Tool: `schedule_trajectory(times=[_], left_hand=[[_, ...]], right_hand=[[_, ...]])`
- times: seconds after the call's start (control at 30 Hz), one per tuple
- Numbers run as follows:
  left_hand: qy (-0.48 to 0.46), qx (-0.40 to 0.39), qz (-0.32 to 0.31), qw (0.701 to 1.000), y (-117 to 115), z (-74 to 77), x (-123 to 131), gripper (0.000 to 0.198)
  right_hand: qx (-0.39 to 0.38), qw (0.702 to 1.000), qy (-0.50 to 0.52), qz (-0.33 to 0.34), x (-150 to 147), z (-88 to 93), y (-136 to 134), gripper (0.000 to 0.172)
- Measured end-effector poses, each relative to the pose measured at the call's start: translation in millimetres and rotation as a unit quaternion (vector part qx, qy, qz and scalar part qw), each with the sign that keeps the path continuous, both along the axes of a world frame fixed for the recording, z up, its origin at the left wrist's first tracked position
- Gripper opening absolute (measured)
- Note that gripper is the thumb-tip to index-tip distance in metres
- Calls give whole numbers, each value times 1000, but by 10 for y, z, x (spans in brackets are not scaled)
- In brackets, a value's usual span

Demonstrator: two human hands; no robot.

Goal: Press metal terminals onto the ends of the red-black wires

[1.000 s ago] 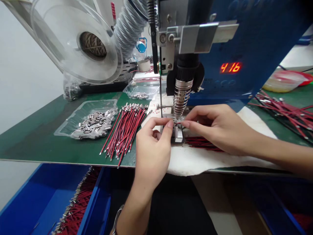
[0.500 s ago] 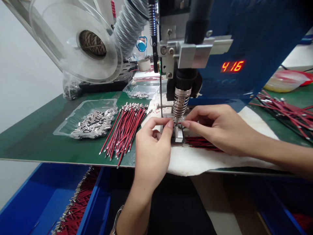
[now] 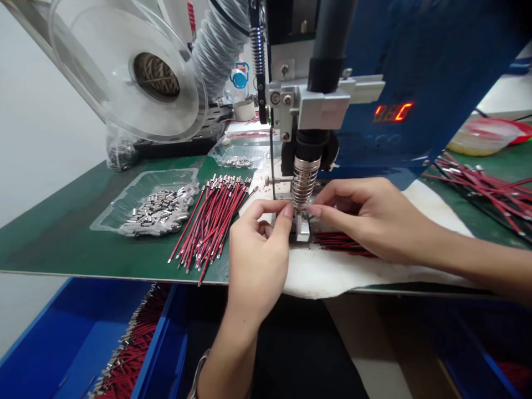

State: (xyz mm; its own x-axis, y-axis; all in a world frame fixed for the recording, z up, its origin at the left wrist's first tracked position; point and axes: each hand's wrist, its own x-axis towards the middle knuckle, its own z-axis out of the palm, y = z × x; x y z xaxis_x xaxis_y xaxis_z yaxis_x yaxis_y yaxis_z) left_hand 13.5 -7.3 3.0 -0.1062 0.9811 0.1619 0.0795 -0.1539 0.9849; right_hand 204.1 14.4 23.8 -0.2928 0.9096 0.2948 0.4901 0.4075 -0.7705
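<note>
Both my hands meet at the small metal fixture (image 3: 303,228) under the soldering head (image 3: 305,176) of a blue machine. My left hand (image 3: 261,249) pinches thumb and forefinger together at the fixture's left side. From the right, my right hand (image 3: 369,221) also pinches, its fingertips close to the soldering tip. Whatever small piece lies between the fingertips is too hidden to name. Below my right hand lie red and black wires (image 3: 343,244) on a white cloth (image 3: 328,277). A bundle of red and black wires with metal ends (image 3: 214,221) rests left of my left hand.
A clear plastic tray (image 3: 108,220) of small metal cylinders stands at left, with another clear tray (image 3: 220,152) behind. A round fume hood (image 3: 95,83) hangs above. More wires (image 3: 494,188) lie at right. Blue bins (image 3: 83,327) sit below the table edge.
The soldering head has come down a little toward the fixture. The red display went from 416 to partly lit characters ending in C. My hands have hardly moved.
</note>
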Motion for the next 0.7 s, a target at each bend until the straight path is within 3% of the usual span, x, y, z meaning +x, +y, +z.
schedule_trajectory(times=[0.7], left_hand=[[-10,-11,-4,1000,3,6,-4,16]], right_hand=[[15,1000,-9,-1,-15,11,-8,45]])
